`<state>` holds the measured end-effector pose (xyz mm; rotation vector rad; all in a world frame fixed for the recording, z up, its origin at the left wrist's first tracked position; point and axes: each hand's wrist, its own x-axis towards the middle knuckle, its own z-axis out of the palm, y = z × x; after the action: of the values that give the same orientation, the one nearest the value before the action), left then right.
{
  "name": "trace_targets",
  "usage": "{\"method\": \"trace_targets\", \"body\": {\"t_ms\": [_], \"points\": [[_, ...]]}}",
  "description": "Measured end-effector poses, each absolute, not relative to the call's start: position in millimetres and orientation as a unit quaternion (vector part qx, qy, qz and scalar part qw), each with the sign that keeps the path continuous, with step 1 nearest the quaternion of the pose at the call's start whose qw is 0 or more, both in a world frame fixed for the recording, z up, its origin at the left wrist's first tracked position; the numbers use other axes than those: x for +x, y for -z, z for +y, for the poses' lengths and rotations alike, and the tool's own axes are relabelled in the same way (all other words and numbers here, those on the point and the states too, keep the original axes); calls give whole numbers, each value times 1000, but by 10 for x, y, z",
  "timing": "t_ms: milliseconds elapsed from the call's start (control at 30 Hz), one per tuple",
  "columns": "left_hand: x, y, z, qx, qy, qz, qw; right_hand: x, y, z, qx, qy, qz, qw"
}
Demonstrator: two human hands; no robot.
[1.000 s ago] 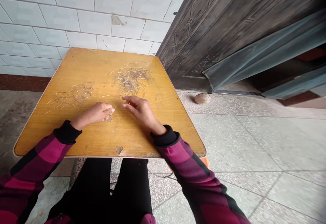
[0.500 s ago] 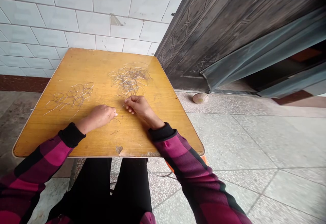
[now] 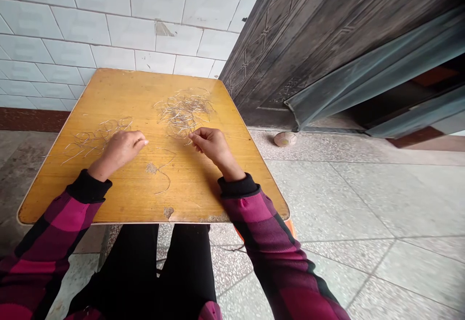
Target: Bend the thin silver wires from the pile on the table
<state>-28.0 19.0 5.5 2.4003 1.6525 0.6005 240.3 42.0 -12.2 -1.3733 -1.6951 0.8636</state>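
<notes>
My left hand (image 3: 119, 149) rests on the yellow wooden table (image 3: 119, 203), fingers curled, beside a loose heap of bent thin wires (image 3: 95, 138) at the left. My right hand (image 3: 211, 143) is pinched shut at the near edge of a second tangle of thin wires (image 3: 183, 109) in the middle of the table. Between my hands lies a single curved wire (image 3: 165, 169) on the tabletop, next to a small worn patch (image 3: 151, 168). What either hand pinches is too thin to make out.
A white tiled wall stands behind the table. A dark metal door (image 3: 327, 43) leans at the right. A small round bowl-like object (image 3: 284, 138) lies on the speckled floor by the door. My legs in dark trousers are under the table's chipped near edge.
Both hands have moved away from each other and forward: the left toward the left wire heap, the right up to the middle tangle. A curved wire now lies exposed between them.
</notes>
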Motion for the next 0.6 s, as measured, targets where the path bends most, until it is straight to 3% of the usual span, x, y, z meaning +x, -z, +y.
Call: {"method": "trace_targets", "body": {"t_ms": [133, 333, 600], "points": [[-603, -238, 209, 740, -193, 644, 23, 2459, 91, 419, -550, -320, -681, 362], [-1005, -365, 205, 631, -153, 760, -43, 2452, 171, 448, -547, -290, -744, 252], [-1057, -294, 261, 672, -164, 722, 14, 2333, 156, 292, -435, -294, -832, 177]]}}
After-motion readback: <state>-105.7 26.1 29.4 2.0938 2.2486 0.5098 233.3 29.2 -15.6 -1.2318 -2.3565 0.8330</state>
